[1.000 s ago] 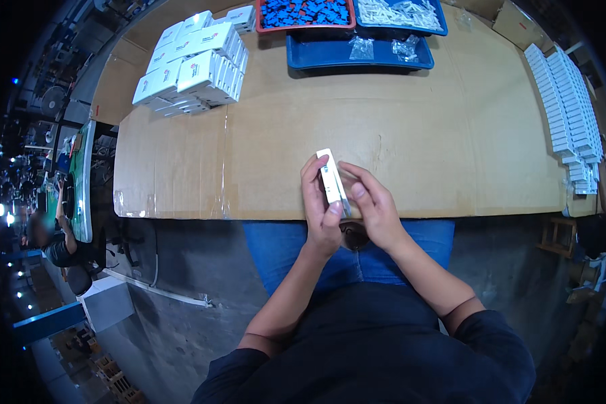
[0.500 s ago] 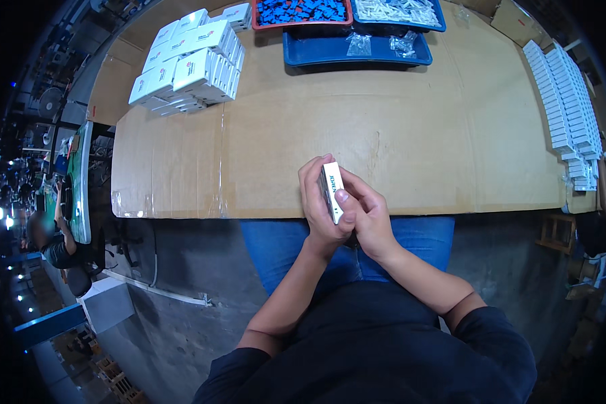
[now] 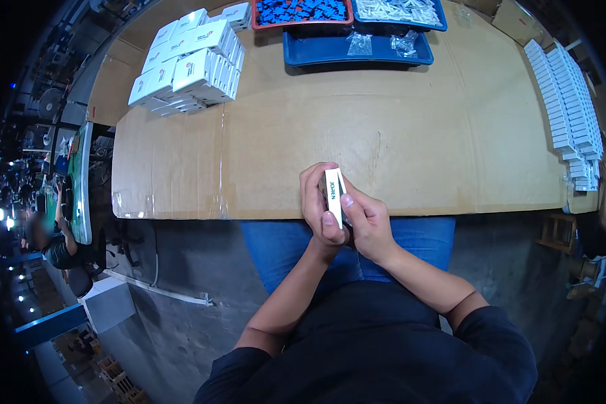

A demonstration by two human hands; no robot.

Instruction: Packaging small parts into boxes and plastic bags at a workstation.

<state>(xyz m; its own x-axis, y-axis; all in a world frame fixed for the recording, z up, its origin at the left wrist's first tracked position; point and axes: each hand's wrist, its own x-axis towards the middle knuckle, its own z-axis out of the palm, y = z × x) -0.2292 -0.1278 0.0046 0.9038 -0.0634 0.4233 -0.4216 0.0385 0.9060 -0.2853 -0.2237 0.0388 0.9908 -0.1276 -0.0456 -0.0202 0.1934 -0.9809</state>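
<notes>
A slim white box (image 3: 333, 190) stands on edge between my two hands, just over the table's near edge. Its narrow white face with dark print points up, and a dark strip shows along its right side. My left hand (image 3: 313, 210) wraps round it from the left, with the thumb near its lower end. From the right, my right hand (image 3: 372, 229) closes on the same box, its thumb against the right side. Most of the box's broad faces and the fingers behind are hidden.
Stacked white boxes (image 3: 194, 67) stand at the far left of the cardboard-covered table (image 3: 283, 135). At the back are a red tray (image 3: 303, 25) of blue parts and blue trays (image 3: 357, 60) with white parts and clear bags. More white boxes (image 3: 569, 108) line the right edge.
The box has turned slightly in my hands, so its narrow face shows more squarely. My left thumb has shifted onto its lower end, and the right thumb has slid to its side.
</notes>
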